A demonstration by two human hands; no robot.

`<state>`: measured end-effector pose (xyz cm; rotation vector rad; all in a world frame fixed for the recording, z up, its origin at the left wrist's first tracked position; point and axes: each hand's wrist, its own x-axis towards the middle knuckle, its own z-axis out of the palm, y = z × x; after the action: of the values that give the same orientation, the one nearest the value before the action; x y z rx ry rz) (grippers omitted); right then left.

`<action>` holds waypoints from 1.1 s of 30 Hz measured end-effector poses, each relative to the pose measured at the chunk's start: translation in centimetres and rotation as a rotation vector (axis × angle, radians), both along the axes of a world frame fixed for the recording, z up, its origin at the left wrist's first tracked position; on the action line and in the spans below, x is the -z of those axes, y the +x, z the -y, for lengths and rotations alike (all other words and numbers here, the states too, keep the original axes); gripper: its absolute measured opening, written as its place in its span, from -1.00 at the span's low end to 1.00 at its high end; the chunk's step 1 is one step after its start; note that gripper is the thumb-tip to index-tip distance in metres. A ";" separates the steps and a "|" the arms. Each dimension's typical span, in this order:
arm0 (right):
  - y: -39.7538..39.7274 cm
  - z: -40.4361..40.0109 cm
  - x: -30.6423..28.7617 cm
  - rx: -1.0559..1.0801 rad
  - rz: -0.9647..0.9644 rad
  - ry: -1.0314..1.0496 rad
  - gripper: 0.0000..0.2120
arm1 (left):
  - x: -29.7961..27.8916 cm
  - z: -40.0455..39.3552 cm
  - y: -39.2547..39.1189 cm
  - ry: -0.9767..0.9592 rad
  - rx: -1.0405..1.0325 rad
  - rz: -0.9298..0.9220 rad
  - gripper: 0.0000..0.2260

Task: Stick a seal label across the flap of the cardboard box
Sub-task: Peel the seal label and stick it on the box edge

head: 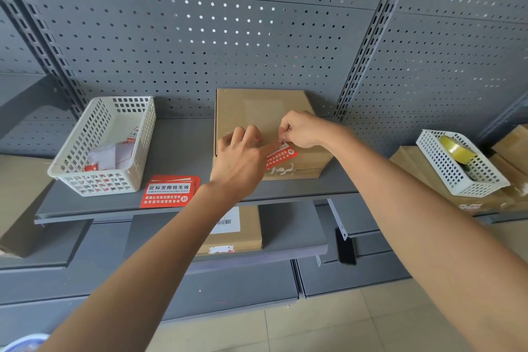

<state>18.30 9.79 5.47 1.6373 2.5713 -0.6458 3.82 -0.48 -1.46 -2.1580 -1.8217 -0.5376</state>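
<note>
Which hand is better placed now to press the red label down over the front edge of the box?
Probably the left hand: it lies over the seal label at the cardboard box front edge. The right hand pinches the label's upper end with its fingers, so it is busy.

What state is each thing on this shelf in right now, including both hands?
cardboard box: closed, flat on the shelf
seal label: partly laid over the box's front edge, far end pinched
left hand: pressing at the label
right hand: pinching the label's end
label stack: lying loose on the shelf
left basket: holds scraps and labels
right basket: holds a tape roll
</note>
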 end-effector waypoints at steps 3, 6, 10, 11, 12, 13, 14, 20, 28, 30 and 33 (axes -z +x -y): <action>0.2 0.1 -0.4 -0.017 0.005 -0.009 -0.88 | 0.0 0.0 0.0 0.007 -0.007 0.001 -0.56; 1.2 -0.2 -0.8 0.013 -0.088 -0.021 -0.90 | 0.0 0.0 0.0 0.014 0.004 0.020 -0.55; 1.4 -0.1 -0.6 -0.002 -0.076 -0.015 -0.83 | -0.1 0.0 0.0 0.017 -0.009 0.037 -0.59; 1.1 0.0 -0.5 -0.015 -0.067 -0.008 -0.84 | -0.1 0.0 0.1 0.017 -0.008 0.039 -0.59; 0.9 0.1 -0.5 -0.026 -0.060 -0.001 -0.85 | -0.1 0.0 0.0 0.017 -0.006 0.039 -0.58; 0.6 0.2 -0.5 -0.036 -0.053 0.009 -0.88 | -0.2 0.0 0.0 0.014 -0.005 0.038 -0.58; 0.5 0.2 -0.5 -0.041 -0.047 0.019 -0.91 | -0.2 0.0 0.0 0.008 -0.004 0.038 -0.58; 0.2 0.1 -0.3 -0.034 -0.015 0.028 -0.91 | -0.4 0.0 0.0 -0.013 0.000 0.019 -0.58; -0.3 0.3 -0.3 -0.045 0.078 0.044 -0.83 | -1.0 0.2 0.0 -0.102 0.028 -0.070 -0.41; -0.4 0.4 -0.4 -0.055 0.112 0.044 -0.80 | -1.0 0.2 -0.1 -0.115 0.034 -0.084 -0.39; -0.5 0.7 -0.7 -0.089 0.153 0.062 -0.74 | -1.0 0.1 -0.1 -0.124 0.027 -0.097 -0.39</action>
<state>17.75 9.08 6.13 1.5129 2.5603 -0.4223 3.74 -0.61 -0.45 -2.2490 -1.8211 -0.3265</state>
